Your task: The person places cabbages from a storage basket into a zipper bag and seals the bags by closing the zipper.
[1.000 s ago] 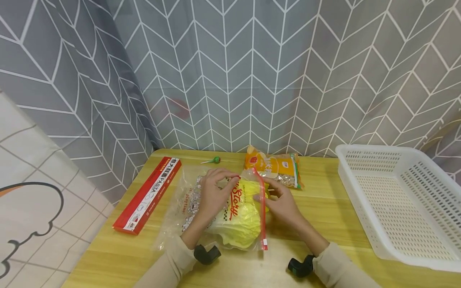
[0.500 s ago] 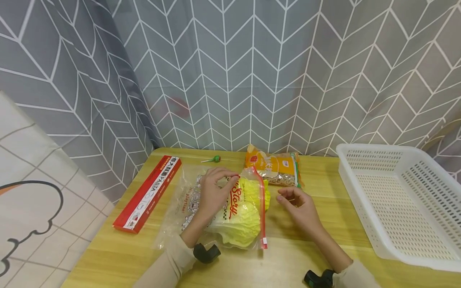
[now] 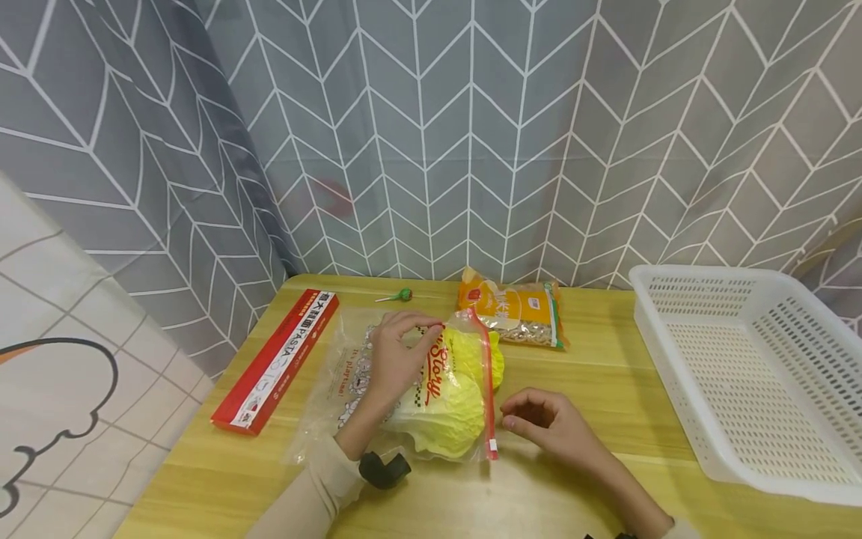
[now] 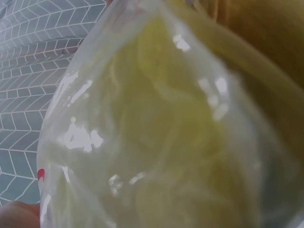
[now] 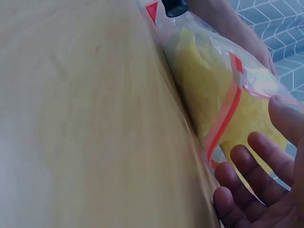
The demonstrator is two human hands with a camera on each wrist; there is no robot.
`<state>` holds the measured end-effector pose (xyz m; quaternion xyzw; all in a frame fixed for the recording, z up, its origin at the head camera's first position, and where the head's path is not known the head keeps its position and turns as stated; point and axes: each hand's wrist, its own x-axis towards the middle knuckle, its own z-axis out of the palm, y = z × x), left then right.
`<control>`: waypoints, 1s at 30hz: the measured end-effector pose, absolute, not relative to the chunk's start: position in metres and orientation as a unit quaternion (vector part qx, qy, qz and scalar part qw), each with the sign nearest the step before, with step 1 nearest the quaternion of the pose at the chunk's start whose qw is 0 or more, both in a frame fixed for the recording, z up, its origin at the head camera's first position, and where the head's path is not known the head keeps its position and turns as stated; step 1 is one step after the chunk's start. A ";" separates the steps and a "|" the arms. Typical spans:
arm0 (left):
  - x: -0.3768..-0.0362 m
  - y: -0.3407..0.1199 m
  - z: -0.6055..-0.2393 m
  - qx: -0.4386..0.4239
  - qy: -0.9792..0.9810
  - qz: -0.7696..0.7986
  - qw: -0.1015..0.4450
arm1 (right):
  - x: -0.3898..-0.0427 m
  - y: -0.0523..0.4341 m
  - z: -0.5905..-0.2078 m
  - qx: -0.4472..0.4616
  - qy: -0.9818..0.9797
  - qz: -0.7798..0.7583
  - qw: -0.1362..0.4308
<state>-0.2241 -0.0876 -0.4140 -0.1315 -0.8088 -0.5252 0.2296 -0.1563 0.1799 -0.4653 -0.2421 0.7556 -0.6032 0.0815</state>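
Note:
A clear zip bag point(image 3: 343, 374) with printed cartoon figures lies in the middle of the table, its red-edged mouth facing right. Inside is a yellow, crinkled, cabbage-like thing point(image 3: 454, 412), whose upper right end pokes out past the red strip. My left hand point(image 3: 397, 352) pinches the bag's upper film near the mouth between thumb and index finger. In the left wrist view the raised film fills most of the picture. Just right of the mouth is my right hand point(image 3: 555, 427), fingers loosely bent and holding nothing. The right wrist view has its fingertips point(image 5: 225, 173) close to the red strip point(image 5: 225, 114).
A long red pasta box point(image 3: 276, 363) lies at the left. Behind the bag are a green-wrapped lollipop point(image 3: 404, 295) and an orange food packet point(image 3: 515, 311). A white perforated basket point(image 3: 714, 442) stands at the right, and a patterned grey curtain point(image 3: 471, 150) hangs behind the table.
My right hand has let go of the bag's mouth, drawn back to the right, then come down toward the strip's lower part. My left hand keeps its pinch on the bag.

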 end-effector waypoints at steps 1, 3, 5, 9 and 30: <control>-0.225 -0.088 -0.414 -0.131 -0.808 -0.525 0.233 | -0.155 0.179 -0.465 -0.247 0.756 -0.600 0.086; -0.225 -0.090 -0.414 -0.129 -0.807 -0.524 0.240 | -0.154 0.176 -0.464 -0.256 0.760 -0.590 0.092; -0.226 -0.091 -0.414 -0.127 -0.808 -0.522 0.244 | -0.152 0.173 -0.463 -0.262 0.764 -0.581 0.098; -0.228 -0.092 -0.414 -0.125 -0.808 -0.520 0.247 | -0.149 0.167 -0.462 -0.264 0.769 -0.571 0.112; -0.228 -0.097 -0.406 -0.094 -0.789 -0.554 0.250 | -0.163 0.158 -0.440 -0.038 0.796 -0.604 0.012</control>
